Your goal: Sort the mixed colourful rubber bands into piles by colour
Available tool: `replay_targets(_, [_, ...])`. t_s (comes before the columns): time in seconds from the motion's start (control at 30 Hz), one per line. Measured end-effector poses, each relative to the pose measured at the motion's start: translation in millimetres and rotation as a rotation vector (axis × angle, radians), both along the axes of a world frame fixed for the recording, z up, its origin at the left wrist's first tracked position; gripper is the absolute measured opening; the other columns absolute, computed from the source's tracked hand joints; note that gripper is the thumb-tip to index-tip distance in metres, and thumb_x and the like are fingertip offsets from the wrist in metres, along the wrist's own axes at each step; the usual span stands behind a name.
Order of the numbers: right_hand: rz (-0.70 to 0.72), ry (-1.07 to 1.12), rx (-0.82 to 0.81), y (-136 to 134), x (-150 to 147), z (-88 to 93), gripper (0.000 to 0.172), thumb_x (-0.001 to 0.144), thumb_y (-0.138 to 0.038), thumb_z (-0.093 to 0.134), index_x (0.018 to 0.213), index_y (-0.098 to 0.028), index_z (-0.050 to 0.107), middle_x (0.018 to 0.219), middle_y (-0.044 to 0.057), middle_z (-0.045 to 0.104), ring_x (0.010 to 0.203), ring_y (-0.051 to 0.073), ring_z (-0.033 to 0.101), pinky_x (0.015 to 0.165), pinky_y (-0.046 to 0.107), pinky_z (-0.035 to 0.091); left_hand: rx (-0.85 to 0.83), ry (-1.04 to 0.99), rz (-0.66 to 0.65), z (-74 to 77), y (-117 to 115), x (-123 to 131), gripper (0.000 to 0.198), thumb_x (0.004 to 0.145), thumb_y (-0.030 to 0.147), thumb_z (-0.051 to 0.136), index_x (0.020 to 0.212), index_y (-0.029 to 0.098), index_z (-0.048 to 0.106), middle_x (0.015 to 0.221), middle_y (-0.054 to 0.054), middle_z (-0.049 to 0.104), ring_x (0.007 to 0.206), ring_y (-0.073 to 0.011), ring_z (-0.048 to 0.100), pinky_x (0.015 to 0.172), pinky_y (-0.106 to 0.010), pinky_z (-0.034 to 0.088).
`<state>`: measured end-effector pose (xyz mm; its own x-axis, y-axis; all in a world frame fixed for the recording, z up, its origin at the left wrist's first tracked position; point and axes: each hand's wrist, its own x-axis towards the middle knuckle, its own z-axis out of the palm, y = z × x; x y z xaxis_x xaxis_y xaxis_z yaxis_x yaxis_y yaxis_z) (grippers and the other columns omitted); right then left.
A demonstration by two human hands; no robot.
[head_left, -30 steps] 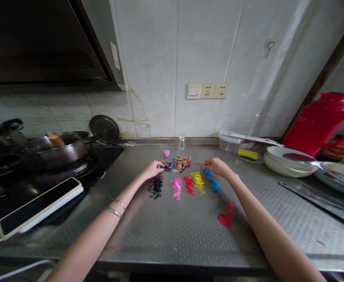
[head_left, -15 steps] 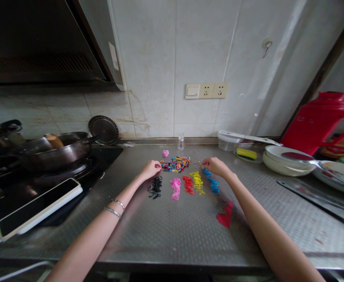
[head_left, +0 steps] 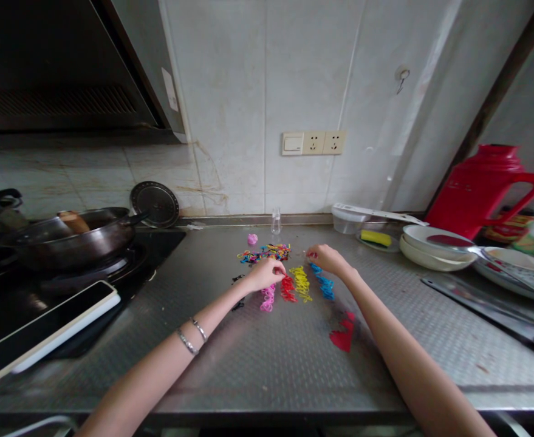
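Small rubber bands lie sorted by colour in short rows: black (head_left: 238, 303), pink (head_left: 268, 298), red (head_left: 288, 289), yellow (head_left: 302, 284) and blue (head_left: 325, 284). Behind them is a mixed pile of rubber bands (head_left: 267, 252). My left hand (head_left: 267, 274) reaches over the black and pink rows, partly hiding them. Its thumb and fingers are pinched at the far end of the red row; whatever they hold is too small to make out. My right hand (head_left: 328, 258) is closed at the far end of the blue row, its fingertips pressed together, their contents hidden.
A small clear bottle (head_left: 276, 221) and a pink clump (head_left: 253, 239) stand behind the pile. A red torn piece (head_left: 343, 334) lies in front. Left are a phone (head_left: 48, 328) and a pan (head_left: 75, 240); right are bowls (head_left: 435, 255), a knife (head_left: 489, 312) and a red flask (head_left: 476, 191).
My left hand has moved right and nearer, from the left edge of the mixed pile to the red row. My right hand stays near the blue row. The view has shifted slightly.
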<state>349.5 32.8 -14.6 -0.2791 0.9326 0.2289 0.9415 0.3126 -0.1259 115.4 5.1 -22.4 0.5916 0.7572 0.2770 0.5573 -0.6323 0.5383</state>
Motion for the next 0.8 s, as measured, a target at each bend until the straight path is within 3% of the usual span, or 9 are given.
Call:
replay_targets(0.17, [0.004,-0.010,-0.016,-3.0,-3.0,2.7,0.027,0.074,-0.023,0.046,0.092,-0.023,0.066,0.092,0.004,0.067,0.084,0.016,0.060,0.066,0.019,0.040,-0.039,0.054,-0.030,-6.8,-3.4,2.0,0.020,0.067,0.022,0.057,0.082,0.013,0.068,0.069,-0.002,0.063,0.061,-0.0111,0.053,0.059,-0.020,0.037])
replay_targets(0.37, [0.012,-0.012,-0.028,-4.0,-8.4,4.3,0.029,0.074,-0.020,0.045,0.094,-0.023,0.066,0.096,0.004,0.066,0.088,0.016,0.059,0.070,0.020,0.041,-0.050,-0.092,0.058,11.7,12.2,-17.1,0.026,0.068,0.028,0.059,0.085,0.011,0.067,0.067,-0.002,0.061,0.059,-0.0098,0.050,0.057,-0.020,0.036])
replay_targets(0.5, [0.028,0.008,-0.049,-3.1,-16.6,1.3,0.031,0.073,-0.018,0.046,0.096,-0.023,0.066,0.096,0.004,0.066,0.086,0.016,0.060,0.069,0.019,0.041,-0.094,-0.243,0.203,12.7,31.8,-48.3,0.025,0.067,0.029,0.059,0.080,0.009,0.067,0.063,-0.003,0.061,0.058,-0.0102,0.050,0.056,-0.021,0.037])
replay_targets(0.63, [0.047,0.064,-0.052,-1.0,-27.0,-2.5,0.030,0.074,-0.022,0.046,0.097,-0.023,0.066,0.092,0.004,0.067,0.081,0.015,0.060,0.066,0.018,0.041,-0.165,-0.375,0.359,0.6,45.8,-85.9,0.018,0.065,0.026,0.060,0.072,0.010,0.066,0.067,-0.005,0.062,0.062,-0.0112,0.052,0.057,-0.020,0.039])
replay_targets(0.8, [0.055,0.110,-0.066,8.0,-38.4,-6.6,0.026,0.073,-0.024,0.050,0.092,-0.024,0.067,0.085,0.003,0.068,0.079,0.014,0.060,0.062,0.017,0.039,-0.372,-0.467,0.572,-15.4,54.0,-114.2,0.024,0.068,0.029,0.057,0.082,0.011,0.063,0.054,0.002,0.051,0.037,-0.0036,0.033,0.036,-0.017,0.022])
